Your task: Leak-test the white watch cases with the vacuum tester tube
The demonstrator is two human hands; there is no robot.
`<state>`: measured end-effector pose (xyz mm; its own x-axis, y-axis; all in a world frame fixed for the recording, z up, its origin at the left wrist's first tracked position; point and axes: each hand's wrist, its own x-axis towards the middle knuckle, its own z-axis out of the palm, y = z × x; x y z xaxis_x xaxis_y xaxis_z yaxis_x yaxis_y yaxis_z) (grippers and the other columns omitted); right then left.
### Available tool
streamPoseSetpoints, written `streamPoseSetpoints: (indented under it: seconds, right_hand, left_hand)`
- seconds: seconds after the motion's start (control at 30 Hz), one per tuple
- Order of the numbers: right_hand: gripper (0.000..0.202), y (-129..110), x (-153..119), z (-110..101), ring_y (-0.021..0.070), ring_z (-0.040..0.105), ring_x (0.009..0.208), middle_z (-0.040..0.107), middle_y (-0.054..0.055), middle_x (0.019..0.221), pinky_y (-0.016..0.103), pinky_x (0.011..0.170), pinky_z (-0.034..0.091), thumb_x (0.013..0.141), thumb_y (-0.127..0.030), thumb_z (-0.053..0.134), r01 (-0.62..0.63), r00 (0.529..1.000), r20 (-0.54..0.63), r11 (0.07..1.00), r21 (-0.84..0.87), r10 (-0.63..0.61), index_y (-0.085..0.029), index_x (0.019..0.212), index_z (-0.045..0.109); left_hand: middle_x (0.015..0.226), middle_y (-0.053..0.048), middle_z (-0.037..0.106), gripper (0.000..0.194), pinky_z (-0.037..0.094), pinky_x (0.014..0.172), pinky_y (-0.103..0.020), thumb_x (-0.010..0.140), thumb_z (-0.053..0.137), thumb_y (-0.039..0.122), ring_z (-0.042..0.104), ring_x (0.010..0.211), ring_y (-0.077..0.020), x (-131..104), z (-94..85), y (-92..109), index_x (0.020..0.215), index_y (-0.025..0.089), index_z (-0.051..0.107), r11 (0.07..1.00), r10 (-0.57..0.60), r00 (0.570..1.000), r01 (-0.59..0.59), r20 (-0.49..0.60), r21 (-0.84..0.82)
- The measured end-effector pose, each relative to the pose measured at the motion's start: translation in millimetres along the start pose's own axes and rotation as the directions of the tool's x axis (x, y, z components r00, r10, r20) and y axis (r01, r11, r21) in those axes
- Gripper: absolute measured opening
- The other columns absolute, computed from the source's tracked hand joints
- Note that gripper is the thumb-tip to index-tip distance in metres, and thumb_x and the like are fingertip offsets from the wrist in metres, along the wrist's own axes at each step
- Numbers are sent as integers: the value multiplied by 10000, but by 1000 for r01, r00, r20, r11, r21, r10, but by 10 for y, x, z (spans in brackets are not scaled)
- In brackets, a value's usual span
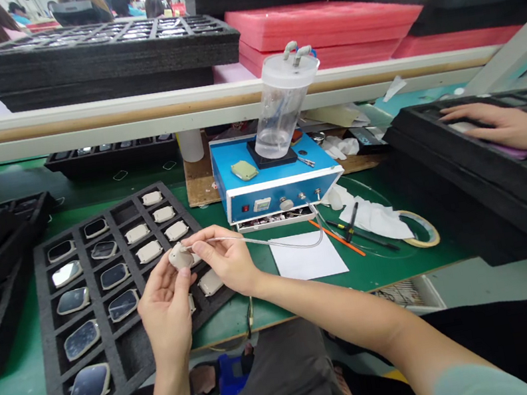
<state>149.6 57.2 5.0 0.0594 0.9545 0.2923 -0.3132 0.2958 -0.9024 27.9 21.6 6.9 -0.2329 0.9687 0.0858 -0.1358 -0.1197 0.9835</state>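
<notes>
My left hand (167, 308) is closed on a small beige watch case (180, 258), pinching it between thumb and fingers above the foam tray. In my right hand (229, 258) is the end of a thin clear tube (278, 241), its tip at the watch case. The tube runs back to the front of a blue control box (269, 186). Below my hands lies a black foam tray (111, 347). Its left columns hold watch cases with dark glass faces (82, 339); the right columns hold beige case parts (149, 251). My fingers hide some compartments.
A clear cylinder (278, 104) and a greenish case piece (244, 170) stand on the box. Right of it lie white paper (308, 257), tissues (373, 219), pens and a tape roll (423, 228). Another person's hand (498, 121) rests over stacked black trays (441, 174).
</notes>
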Motion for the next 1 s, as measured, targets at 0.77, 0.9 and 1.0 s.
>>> streamPoseSetpoints:
  seconds: [0.77, 0.9, 1.0]
  right_hand:
    - [378, 9, 22, 4, 174, 724, 897, 767, 73, 981, 301, 841, 601, 843, -566, 721, -1, 1000, 7, 1000, 8, 1, -196, 910, 688]
    - [381, -2, 30, 4, 166, 714, 876, 760, 72, 955, 288, 831, 593, 847, -556, 716, 3, 1000, 4, 1000, 6, -3, -181, 910, 696]
    - [377, 3, 38, 10, 157, 709, 865, 752, 65, 951, 281, 840, 587, 842, -547, 717, -5, 1000, 2, 1000, 28, 5, -177, 913, 697]
  left_hand:
    - [1284, -141, 701, 577, 635, 818, -250, 763, 854, 370, 699, 1160, -256, 6, 17, 19, 1272, 157, 689, 1000, 1, 1000, -1, -20, 11]
    - [1275, -146, 705, 598, 627, 804, -239, 740, 866, 380, 700, 1150, -253, 19, 31, 26, 1261, 142, 694, 1000, 2, 999, -2, -32, 13]
    - [1250, -147, 714, 614, 626, 797, -245, 716, 880, 394, 708, 1120, -251, 27, 42, 33, 1247, 139, 705, 1000, 15, 999, -14, -44, 15]
